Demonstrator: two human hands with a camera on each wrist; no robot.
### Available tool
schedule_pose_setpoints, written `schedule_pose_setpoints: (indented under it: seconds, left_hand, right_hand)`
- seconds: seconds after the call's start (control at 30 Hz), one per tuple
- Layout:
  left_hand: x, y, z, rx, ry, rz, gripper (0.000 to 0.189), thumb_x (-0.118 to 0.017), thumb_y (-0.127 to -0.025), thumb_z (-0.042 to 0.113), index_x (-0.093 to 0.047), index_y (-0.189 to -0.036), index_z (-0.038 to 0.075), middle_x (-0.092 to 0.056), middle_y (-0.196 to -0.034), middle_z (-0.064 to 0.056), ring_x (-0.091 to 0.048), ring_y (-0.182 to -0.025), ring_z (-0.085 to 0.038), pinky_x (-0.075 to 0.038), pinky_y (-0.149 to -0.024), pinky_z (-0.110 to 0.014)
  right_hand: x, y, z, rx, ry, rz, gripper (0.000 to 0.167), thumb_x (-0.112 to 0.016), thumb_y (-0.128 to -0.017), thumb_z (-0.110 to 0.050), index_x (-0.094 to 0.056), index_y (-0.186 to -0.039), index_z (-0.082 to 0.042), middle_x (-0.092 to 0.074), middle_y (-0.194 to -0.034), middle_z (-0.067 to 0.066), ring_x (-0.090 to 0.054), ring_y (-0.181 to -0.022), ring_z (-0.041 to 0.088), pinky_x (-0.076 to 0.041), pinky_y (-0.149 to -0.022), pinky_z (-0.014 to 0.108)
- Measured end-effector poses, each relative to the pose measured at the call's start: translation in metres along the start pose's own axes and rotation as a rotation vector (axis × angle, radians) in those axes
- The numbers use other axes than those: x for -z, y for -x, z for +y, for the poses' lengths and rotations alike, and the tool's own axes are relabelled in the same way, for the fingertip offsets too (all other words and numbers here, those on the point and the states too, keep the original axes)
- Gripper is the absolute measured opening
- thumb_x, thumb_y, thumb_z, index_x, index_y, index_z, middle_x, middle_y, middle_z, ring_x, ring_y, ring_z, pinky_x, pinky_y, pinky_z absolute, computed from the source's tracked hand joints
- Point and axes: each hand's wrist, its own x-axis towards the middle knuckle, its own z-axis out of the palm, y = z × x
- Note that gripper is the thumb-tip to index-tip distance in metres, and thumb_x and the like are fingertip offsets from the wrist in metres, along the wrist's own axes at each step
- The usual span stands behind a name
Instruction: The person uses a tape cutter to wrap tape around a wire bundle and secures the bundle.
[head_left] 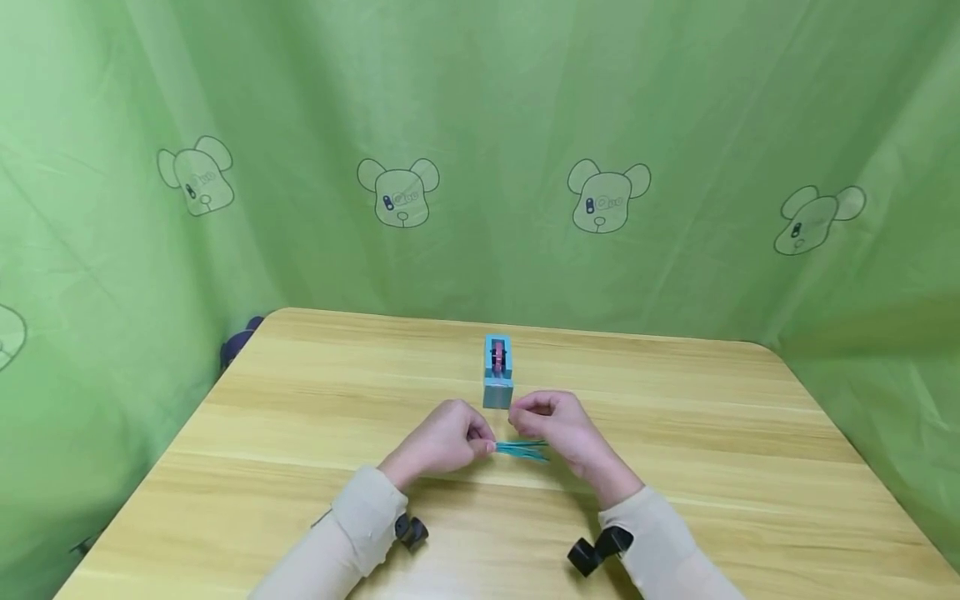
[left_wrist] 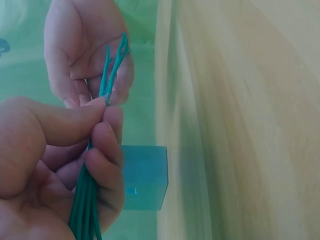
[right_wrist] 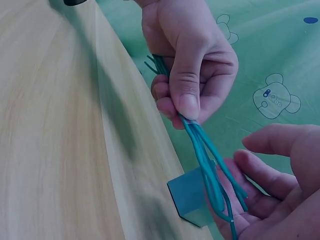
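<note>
My left hand (head_left: 448, 439) pinches a bundle of thin teal cords (head_left: 521, 451) between thumb and fingers, above the table. In the right wrist view the bundle (right_wrist: 204, 155) fans out past the thumb, some cords bent into loops. Something clear and shiny, perhaps tape, sits round the cords at the left fingertips. My right hand (head_left: 562, 429) is just beyond the loose ends, fingers loosely bent. Its thumb and fingers stand apart in the right wrist view, with nothing visibly held. A blue tape dispenser (head_left: 498, 393) with a pink core stands just beyond both hands.
The hands are over a light wooden table (head_left: 337, 367). Green curtains (head_left: 495, 100) with printed bear heads hang behind it and at both sides. A dark object (head_left: 238, 343) shows past the table's left edge. Each wrist wears a black camera mount (head_left: 600, 550).
</note>
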Motion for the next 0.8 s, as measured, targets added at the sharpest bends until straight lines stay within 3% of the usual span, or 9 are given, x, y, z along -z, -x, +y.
schedule_pose_setpoints:
  seconds: [0.37,0.57,0.8]
  left_hand:
    - [-0.0002,-0.0013,0.0039,-0.004,-0.011,0.01,0.008,-0.072,-0.089,0.005,-0.077,-0.083,0.007,-0.069,-0.073,0.0,-0.054,-0.059,-0.008,-0.048,-0.056,-0.024]
    - [-0.001,-0.0012,0.0031,0.002,-0.004,0.016,0.007,-0.072,-0.09,0.006,-0.077,-0.085,0.007,-0.068,-0.074,0.002,-0.055,-0.059,-0.009,-0.049,-0.057,-0.025]
    - [-0.0029,-0.0006,0.0021,0.008,0.006,0.014,0.005,-0.073,-0.088,0.005,-0.077,-0.085,0.008,-0.07,-0.076,0.001,-0.058,-0.061,-0.01,-0.051,-0.059,-0.025]
  right_hand:
    - [0.003,0.0009,0.0012,0.023,0.227,-0.145,0.019,-0.064,-0.095,-0.012,-0.072,-0.102,0.003,-0.07,-0.099,0.008,-0.061,-0.091,0.019,-0.05,-0.08,0.033]
    - [0.0042,0.0024,0.0014,0.001,0.207,-0.242,0.015,-0.063,-0.095,-0.012,-0.073,-0.097,-0.001,-0.069,-0.088,0.012,-0.06,-0.075,0.022,-0.051,-0.067,0.034]
    - [0.0033,0.0048,0.0033,-0.006,0.162,-0.328,0.014,-0.065,-0.092,-0.007,-0.069,-0.097,0.005,-0.07,-0.088,0.019,-0.066,-0.075,0.024,-0.056,-0.071,0.038]
